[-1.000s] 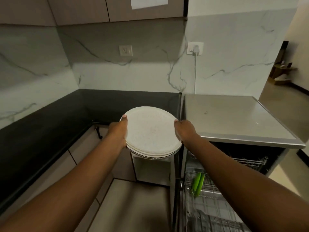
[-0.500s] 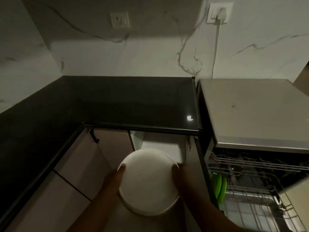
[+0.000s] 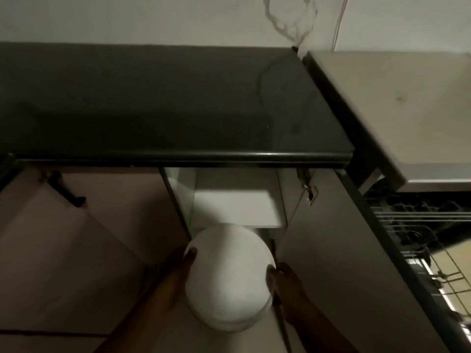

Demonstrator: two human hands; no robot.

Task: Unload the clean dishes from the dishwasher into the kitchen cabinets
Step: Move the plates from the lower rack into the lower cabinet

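The black table [image 3: 178, 98] ran across the upper half of the frame, its front edge overhanging the cabinets, so whatever I stored had to go in underneath it. At the right edge of the frame stood the dishwasher [image 3: 407, 103], its grey top level with the table and its wire rack [image 3: 418, 225] pulled out below, close enough that a load only had to travel across the frame's lower middle.

Below the table's edge, in the centre, the cabinet [image 3: 229, 179] stood open, its door [image 3: 339, 250] swung out toward the lower right, leaving a narrow opening. Inside, a white shelf [image 3: 234, 207] sat high and pale; beneath it the space was too dark to read.

The stack of white plates [image 3: 226, 276] hung in the lower centre, its far rim just under the shelf's front edge, not yet set down. I judged it was held flat and low to slide in below that shelf.

My left hand [image 3: 175, 271] gripped the stack's left rim, thumb over the top, and my right hand [image 3: 285, 281] gripped the right rim the same way, squeezed beside the door's edge. Opposite grips kept the stack from sliding apart.
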